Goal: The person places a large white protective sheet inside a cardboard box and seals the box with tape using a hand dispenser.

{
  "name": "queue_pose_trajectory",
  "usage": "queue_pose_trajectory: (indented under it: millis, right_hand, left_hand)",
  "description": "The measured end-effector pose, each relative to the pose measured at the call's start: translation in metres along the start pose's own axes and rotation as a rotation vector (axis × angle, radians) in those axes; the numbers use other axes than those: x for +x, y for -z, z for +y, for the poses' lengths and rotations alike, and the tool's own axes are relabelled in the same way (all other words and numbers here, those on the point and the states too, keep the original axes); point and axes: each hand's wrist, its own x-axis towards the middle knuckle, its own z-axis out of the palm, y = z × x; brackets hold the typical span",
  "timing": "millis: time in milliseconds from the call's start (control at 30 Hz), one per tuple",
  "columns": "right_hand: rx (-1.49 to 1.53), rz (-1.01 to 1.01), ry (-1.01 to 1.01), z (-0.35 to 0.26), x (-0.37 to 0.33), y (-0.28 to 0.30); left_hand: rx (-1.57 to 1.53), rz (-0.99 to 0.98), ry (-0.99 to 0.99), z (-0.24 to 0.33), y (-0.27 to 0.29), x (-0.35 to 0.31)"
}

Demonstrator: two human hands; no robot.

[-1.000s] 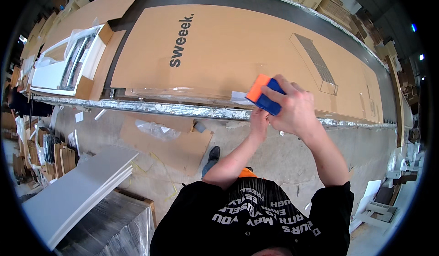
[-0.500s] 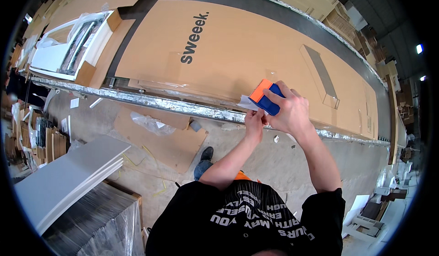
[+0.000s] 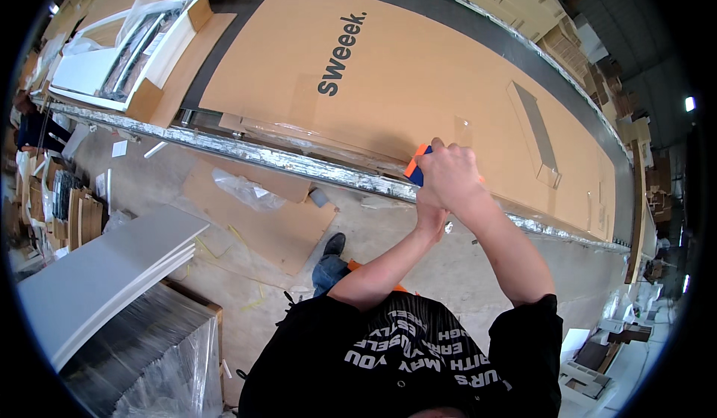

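Note:
My right hand [image 3: 452, 171] is closed around an orange-and-blue tape dispenser [image 3: 415, 170]. Its orange end points left at the near edge of a long, flat cardboard box [image 3: 403, 82]. Just below and behind the right hand is my left hand [image 3: 431, 210], its fingers mostly hidden, so what they hold does not show. Strips of clear tape lie along the box's near edge and on its top. The box lies on a dark conveyor with a worn metal rail [image 3: 299, 162].
An open carton with white panels and wrapped parts [image 3: 134, 56] sits left on the conveyor. Grey-white boards [image 3: 119, 268] are stacked at lower left on a film-wrapped pile [image 3: 149, 358]. Flat cardboard [image 3: 291, 231] and plastic film [image 3: 246, 190] lie on the floor. Another person [image 3: 33, 127] is far left.
The dispenser has turned and moved slightly left and down, and the right hand now covers more of it. The left hand has come in under the right. The whole view has shifted slightly.

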Motion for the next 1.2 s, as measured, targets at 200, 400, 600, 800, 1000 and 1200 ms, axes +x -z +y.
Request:
queue_pose_trajectory:
  millis: [200,400,600,800,1000,1200]
  right_hand:
    - [-0.032,-0.085,-0.011,-0.007,0.004,-0.003]
    - [-0.426,-0.011,0.151,-0.053,0.019,-0.009]
    - [-0.474,-0.06,0.149,-0.05,0.023,-0.016]
    - [0.124,0.102,-0.493,0.096,-0.137,-0.022]
    - [0.981,0.487,-1.387,0.1,-0.357,-0.182]
    - [2.007,1.077,-1.444,0.045,-0.449,-0.285]
  left_hand:
    - [0.091,-0.021,0.023,-0.003,0.002,-0.003]
    - [0.239,-0.141,0.076,-0.018,-0.012,-0.019]
    - [0.632,-0.796,0.181,-0.061,-0.048,-0.069]
    - [1.736,-1.224,0.249,-0.067,0.004,-0.067]
    - [1.985,-0.397,-0.923,0.056,0.055,-0.014]
    - [2.356,-0.371,-1.239,0.102,0.08,0.064]
